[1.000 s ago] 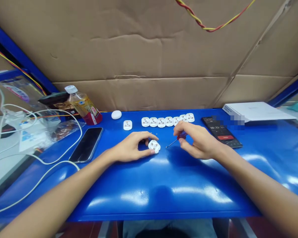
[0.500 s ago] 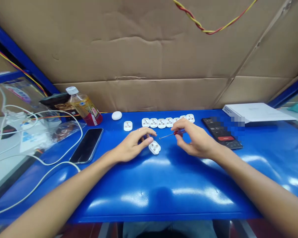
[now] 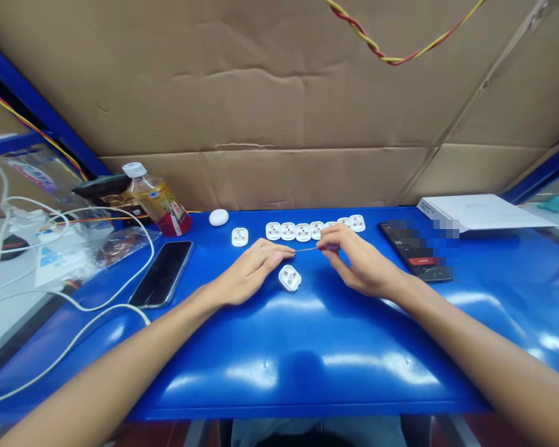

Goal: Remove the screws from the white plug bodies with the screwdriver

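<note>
While both forearms are reaching over the blue bench (image 3: 307, 372), a corrugated cardboard sheet (image 3: 279, 93) is standing along its far edge, with a twisted red-and-yellow wire (image 3: 391, 49) hanging in front of the cardboard. Landmark: loose white plastic plug body (image 3: 289, 277), lying flat with its three metal-lined holes facing up. Far right of it, a flat white box (image 3: 479, 210) is sitting near the corner. Right of it, a second smartphone (image 3: 417, 251) is lying face up, partly pixelated. Left of it, a black smartphone (image 3: 162, 274) is lying face up, a white cable (image 3: 97, 304) is trailing past, and a plastic bottle (image 3: 161, 202) with amber liquid is standing further back. Behind it, a row of matching plug bodies (image 3: 302, 231) is lining up, partly hidden by the right hand (image 3: 363, 264). One more plug body (image 3: 240, 236) is sitting apart, behind and left of it. Left hand (image 3: 251, 273) is resting open just left of it, fingers loosely curled, gripping nothing. Right hand is closing in a pinch on a small red-handled screwdriver (image 3: 317, 249), shaft pointing left, tip just beside the left hand's fingertips (image 3: 291, 251), behind the landmark.
</note>
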Tool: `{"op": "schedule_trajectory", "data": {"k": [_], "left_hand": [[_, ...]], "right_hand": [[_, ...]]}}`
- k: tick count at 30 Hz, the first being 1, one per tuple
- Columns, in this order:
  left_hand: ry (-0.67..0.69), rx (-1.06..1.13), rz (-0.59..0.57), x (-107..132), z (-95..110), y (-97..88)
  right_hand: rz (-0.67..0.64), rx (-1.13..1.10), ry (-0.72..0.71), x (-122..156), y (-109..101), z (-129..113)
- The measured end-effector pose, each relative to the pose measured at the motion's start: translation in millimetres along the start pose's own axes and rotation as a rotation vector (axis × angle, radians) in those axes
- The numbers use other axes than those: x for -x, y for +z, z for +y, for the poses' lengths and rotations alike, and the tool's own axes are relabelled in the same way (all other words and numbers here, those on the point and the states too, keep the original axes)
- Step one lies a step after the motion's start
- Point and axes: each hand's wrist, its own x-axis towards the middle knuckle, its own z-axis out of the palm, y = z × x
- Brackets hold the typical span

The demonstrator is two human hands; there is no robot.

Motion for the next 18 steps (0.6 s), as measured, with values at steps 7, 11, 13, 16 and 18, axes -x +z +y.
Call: {"op": "schedule_trajectory", "data": {"k": [7,11,13,16,18], "left_hand": [[-0.018,0.003,0.044,-1.9,1.5,-1.3],[-0.004,0.002,0.056,-4.0,2.0,-1.0],[0.003,0.009,0.067,-4.9,1.8,-1.0],[-0.007,-0.009,0.085,-5.6,3.0,-2.8],[-0.03,-0.027,0.066,-5.2,4.7,-5.2]], "right_hand": [[0.018,0.034,-0.01,-1.8,-4.0,-0.2],[0.025,0.054,-0.003,-2.0,-5.3,-0.4],[0.022,0.068,0.026,-1.7,-6.5,0.0],[0.008,0.095,0.074,-0.8,-9.2,-0.3],[0.036,0.112,0.066,-0.2,-11.2,-2.3]]}}
